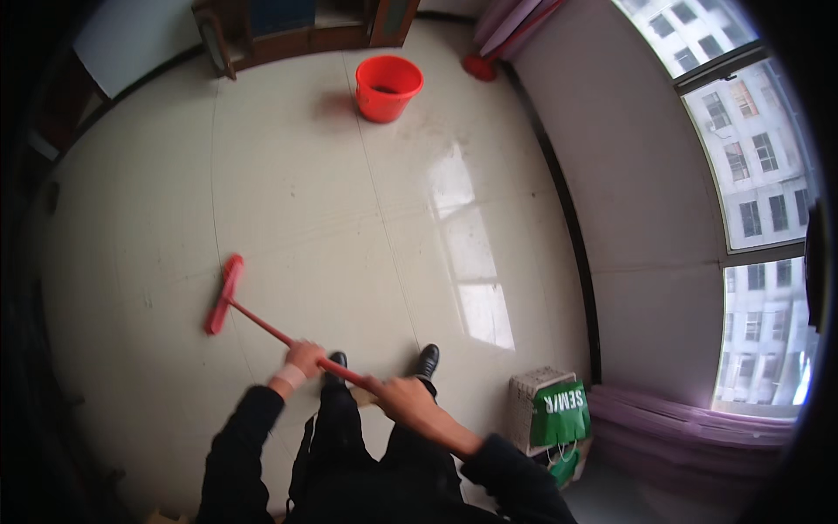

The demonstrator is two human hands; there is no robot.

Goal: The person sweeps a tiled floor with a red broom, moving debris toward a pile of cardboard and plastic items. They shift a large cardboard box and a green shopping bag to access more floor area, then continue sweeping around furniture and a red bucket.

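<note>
My left hand (pixel 306 359) is closed around the lower part of a red handle (pixel 262 325). Farther up the same handle, near my body, my right hand (pixel 399 397) grips it. The handle runs to a long, narrow red floor tool head (pixel 224 295), seemingly a mop or broom, which lies across the tiles at the left; blur hides its exact kind. A red plastic bucket (pixel 389 92) stands upright on the floor, well ahead of both hands, with something dark inside it.
Pale floor tiles (pixel 308 196) stretch ahead of my black shoes. Wooden furniture (pixel 308 42) is at the far side. A red tool base (pixel 480 67) rests by the purple curtain (pixel 510 29). At right are a woven basket (pixel 524 406), a green bag (pixel 560 414) and the windowed wall (pixel 641 196).
</note>
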